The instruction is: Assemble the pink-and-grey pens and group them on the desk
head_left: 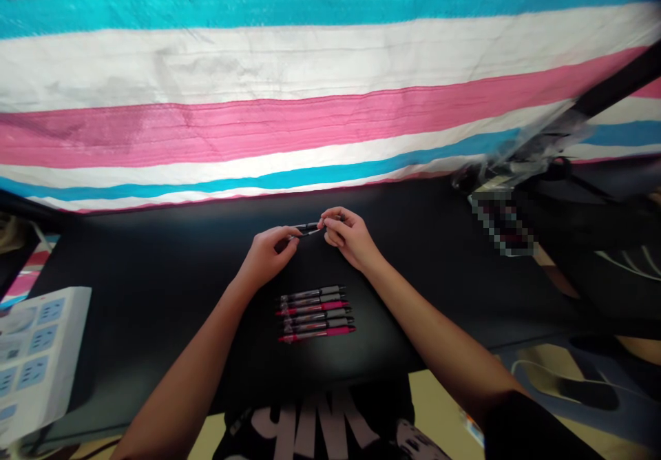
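Note:
A dark pen (308, 226) spans the gap between my two hands above the black table. Just below it shows a thin, pale-tipped piece (312, 233), too small to tell whether it is part of the pen. My left hand (271, 250) is closed around the left end, thumb and fingers together. At the right end, the fingertips of my right hand (348, 236) pinch the pen, its other fingers curled. Nearer to me lies a row of several pens (316, 314), side by side, some with black or grey grips and some red.
On the left stands a white power strip (49, 357) with blue socket faces. A striped sheet (310, 129) hangs behind the black table (170, 260). Clear plastic wrapping (531, 150) and a pixelated object (506, 226) are at the right. A stool-like seat (583, 384) is lower right.

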A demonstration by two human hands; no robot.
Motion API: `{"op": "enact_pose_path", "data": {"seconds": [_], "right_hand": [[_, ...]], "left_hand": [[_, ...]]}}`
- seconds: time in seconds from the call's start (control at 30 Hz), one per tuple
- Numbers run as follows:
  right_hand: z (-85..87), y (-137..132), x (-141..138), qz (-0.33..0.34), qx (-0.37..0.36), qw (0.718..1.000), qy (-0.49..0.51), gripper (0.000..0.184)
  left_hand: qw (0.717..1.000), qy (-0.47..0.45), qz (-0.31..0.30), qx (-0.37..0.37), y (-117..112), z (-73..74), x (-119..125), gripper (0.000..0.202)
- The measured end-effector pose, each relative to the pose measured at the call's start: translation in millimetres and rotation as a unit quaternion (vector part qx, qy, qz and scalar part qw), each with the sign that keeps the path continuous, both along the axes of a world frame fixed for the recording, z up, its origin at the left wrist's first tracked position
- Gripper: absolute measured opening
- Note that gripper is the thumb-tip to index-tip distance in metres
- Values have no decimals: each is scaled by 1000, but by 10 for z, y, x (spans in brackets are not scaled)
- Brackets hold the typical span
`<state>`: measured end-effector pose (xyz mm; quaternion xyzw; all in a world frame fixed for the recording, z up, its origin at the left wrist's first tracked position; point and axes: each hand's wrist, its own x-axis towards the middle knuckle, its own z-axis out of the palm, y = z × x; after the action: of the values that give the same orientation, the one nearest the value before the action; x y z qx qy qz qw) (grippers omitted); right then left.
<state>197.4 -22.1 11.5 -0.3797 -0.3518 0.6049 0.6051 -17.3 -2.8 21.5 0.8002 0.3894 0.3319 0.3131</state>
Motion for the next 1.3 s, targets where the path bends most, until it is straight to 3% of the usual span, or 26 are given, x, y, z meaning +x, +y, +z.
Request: {"op": "enact_pose_path", "data": {"seconds": [0.27, 0.57, 1.13, 1.3], "right_hand": [[-11, 7, 3, 13, -19, 1000, -9, 14], [22, -20, -17, 21, -7, 1000, 9, 19], [12, -24, -10, 33, 2, 999, -1, 22], [28, -21, -14, 31, -1, 999, -11, 23]], "left_hand": [[1000, -1, -13, 28, -3, 57, 20, 10], [999, -5, 14, 37, 20, 4, 0, 7], [998, 1, 47, 37, 20, 36, 6, 7], [999, 24, 40, 28, 14, 40, 3, 16]]}}
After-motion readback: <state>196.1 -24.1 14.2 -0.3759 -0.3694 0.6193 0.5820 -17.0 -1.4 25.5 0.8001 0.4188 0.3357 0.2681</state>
